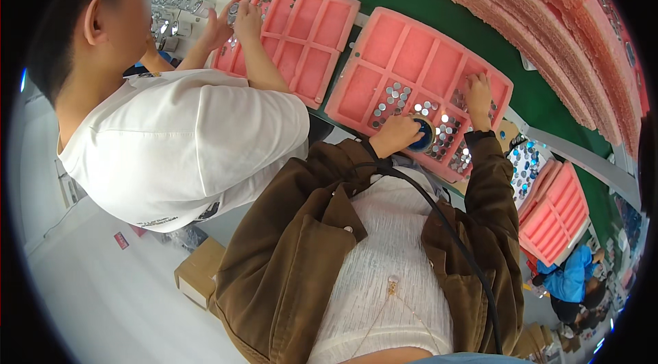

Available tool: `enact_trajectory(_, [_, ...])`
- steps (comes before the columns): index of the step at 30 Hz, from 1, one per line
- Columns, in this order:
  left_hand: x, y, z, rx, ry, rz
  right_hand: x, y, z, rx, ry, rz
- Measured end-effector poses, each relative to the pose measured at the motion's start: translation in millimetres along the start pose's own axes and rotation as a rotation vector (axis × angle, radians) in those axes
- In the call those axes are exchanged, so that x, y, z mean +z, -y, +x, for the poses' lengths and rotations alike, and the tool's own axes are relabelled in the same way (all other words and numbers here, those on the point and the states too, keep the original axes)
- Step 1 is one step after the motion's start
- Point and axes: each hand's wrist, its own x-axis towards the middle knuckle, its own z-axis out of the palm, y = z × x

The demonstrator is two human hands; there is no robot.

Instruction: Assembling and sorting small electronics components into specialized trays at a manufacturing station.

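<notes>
In front of me lies a pink foam tray (410,83) divided into compartments. Small round silver discs (394,94) fill several of its nearer ones. My left hand (396,136), at the tray's near edge, grips a round dark-blue thing with a tan rim (423,134), perhaps a tape roll. It rests over the compartments with discs. My right hand (478,95) reaches into a compartment at the tray's right side, beside more discs (458,99). Its fingers are curled together, and whatever lies between the fingertips is hidden.
Left of me a person in a white shirt (171,138) handles a silver piece over another pink tray (322,21). Stacked pink foam sheets (534,28) stand beyond. Blue and silver discs (526,162) and more pink trays (555,216) lie to the right. A black cable (456,237) crosses my front.
</notes>
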Motion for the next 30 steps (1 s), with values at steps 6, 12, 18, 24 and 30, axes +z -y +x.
enact_trajectory(6, [11,3,3,0.005,0.018,0.076,-1,-5,-4,0.014,0.014,0.151])
enact_trajectory(12, [8,4,1,-0.024,0.007,0.046,-5,2,-8,-0.024,0.019,0.193])
enact_trajectory(18, [-8,-2,5,-0.034,0.102,0.042,-2,2,-6,-0.055,-0.005,0.146])
enact_trajectory(24, [-10,-10,7,-0.042,-0.033,-0.133,-10,-1,-12,-0.064,0.069,0.092])
enact_trajectory(30, [5,3,12,-0.231,-0.100,-0.787,-54,64,-27,0.049,0.017,0.454])
